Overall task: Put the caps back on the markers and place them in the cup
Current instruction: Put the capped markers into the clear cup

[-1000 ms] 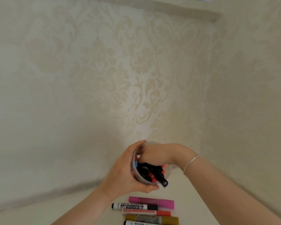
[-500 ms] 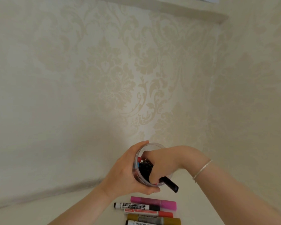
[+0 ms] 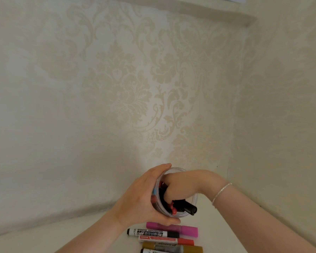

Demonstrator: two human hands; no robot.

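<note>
**Hand in the cup, five markers lined up on the table**

Nearest me, right at the bottom edge, there's a white marker [image 3: 150, 251] mostly cut off, and just past it a gold marker [image 3: 173, 247]. Then a white one with a red cap [image 3: 163, 240], then a black-capped whiteboard marker [image 3: 152, 233], then a fat pink marker [image 3: 173, 229]. All five lie flat and side by side on the pale table [image 3: 84, 232], packed close, right under the left thumb.

Just beyond them, the left hand [image 3: 140, 199] wraps around the clear plastic cup [image 3: 194, 199]: thumb curled under the near side, fingers curled over the far rim, so it's holding the cup, which is tipped with its mouth toward me.

The right hand [image 3: 181, 187] reaches into the cup mouth from the right. Its fingers are curled down among the stuff inside, and a black marker [image 3: 187, 209] sticks out over the near rim just below them. Whether those fingers actually grip it, I can't tell. Red and blue bits sit inside the cup to the left of the fingers. There's a thin silver bracelet [image 3: 221, 193] on the right wrist.

Behind all that, cream damask wallpaper [image 3: 135, 88] meets in a corner.
</note>
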